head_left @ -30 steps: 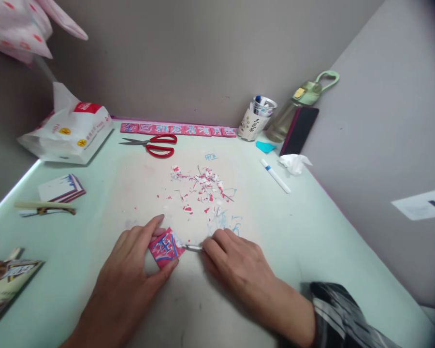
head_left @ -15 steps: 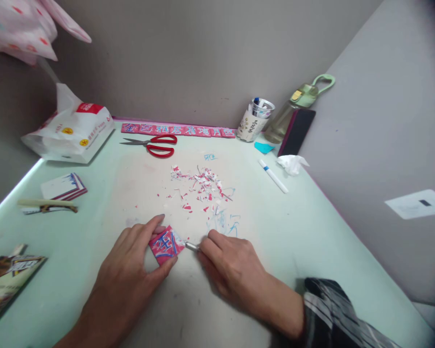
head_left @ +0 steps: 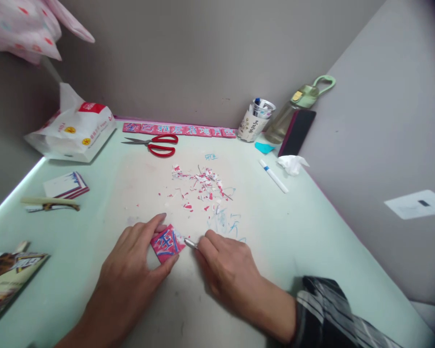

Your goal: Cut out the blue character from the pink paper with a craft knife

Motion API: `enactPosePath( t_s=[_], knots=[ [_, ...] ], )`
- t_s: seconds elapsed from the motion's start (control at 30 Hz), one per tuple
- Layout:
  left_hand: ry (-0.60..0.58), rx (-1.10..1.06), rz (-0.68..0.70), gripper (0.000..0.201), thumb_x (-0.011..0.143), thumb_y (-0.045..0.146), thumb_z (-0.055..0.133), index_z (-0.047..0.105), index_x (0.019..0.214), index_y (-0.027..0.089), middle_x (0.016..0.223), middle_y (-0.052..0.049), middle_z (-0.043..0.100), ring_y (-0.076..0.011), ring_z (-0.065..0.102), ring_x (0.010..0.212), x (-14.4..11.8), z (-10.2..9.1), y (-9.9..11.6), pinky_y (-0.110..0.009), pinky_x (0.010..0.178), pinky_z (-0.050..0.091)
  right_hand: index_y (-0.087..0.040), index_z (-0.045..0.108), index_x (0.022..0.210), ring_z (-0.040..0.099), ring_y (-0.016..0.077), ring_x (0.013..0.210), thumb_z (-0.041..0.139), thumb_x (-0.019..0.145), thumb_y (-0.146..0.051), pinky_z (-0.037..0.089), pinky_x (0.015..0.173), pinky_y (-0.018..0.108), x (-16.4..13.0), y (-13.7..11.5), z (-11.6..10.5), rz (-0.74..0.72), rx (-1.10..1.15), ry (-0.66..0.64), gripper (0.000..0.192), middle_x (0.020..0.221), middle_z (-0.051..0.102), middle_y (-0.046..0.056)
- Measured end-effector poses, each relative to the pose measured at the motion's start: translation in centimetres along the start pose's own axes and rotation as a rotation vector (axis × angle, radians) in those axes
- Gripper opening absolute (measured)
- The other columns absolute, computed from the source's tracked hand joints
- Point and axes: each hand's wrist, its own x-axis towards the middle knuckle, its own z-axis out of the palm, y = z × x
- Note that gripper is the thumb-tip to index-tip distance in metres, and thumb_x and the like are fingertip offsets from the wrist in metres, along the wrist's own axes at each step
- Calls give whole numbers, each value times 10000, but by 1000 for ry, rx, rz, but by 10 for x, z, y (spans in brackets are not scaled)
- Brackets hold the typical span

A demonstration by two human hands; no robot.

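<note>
- Soft, muted light on the bench (head_left: 282, 227)
- Faint shadow beneath the right grip (head_left: 224, 266)
- Bright edge glare, far left of it
- Dark, blurred corner, far right above it

The tool (head_left: 190, 243) shows a shiny metal end, while the red square (head_left: 166, 245) looks matt and roughened at its whitish corner, and the scraps (head_left: 206, 182) look dry and flaky. Over there the scissors (head_left: 149, 142) pair dull metal blades with smooth red plastic-looking handles, near a clear glossy plastic-looking cup (head_left: 253, 126) and a crumpled paper tissue (head_left: 293, 165). The tabletop (head_left: 304, 227) looks smooth, the sleeve (head_left: 326, 314) soft woven cloth.
</note>
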Motion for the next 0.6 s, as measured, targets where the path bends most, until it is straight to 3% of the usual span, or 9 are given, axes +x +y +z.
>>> enactPosePath(
  t_s=[0.13,0.37,0.6],
  knots=[
    [-7,-12,-27,519,898,382,622,480,1353,177,1112,-91,715,-264,708,975,-1,2,1,-368,785,588,-183,534,864,480,155,606,427,985,-115,261,528,313,7,1,0,52,24,21,174,776,583,35],
    [-34,-140,-144,561,901,431,611,453,1406,245,1131,-52,709,-246,699,1008,-4,5,0,-387,849,575,-196,587,960,509,119,610,504,1021,-246,385,580,243,-1,16,-19,243,421,-34,115,790,609,-9],
    [-97,-180,-140,582,896,374,572,427,1443,239,1255,-78,695,-257,698,1131,-3,-2,-3,-387,886,591,-166,663,1099,563,149,712,461,1056,-245,426,630,268,-3,26,-27,5,379,-114,221,865,615,37]
  ],
)
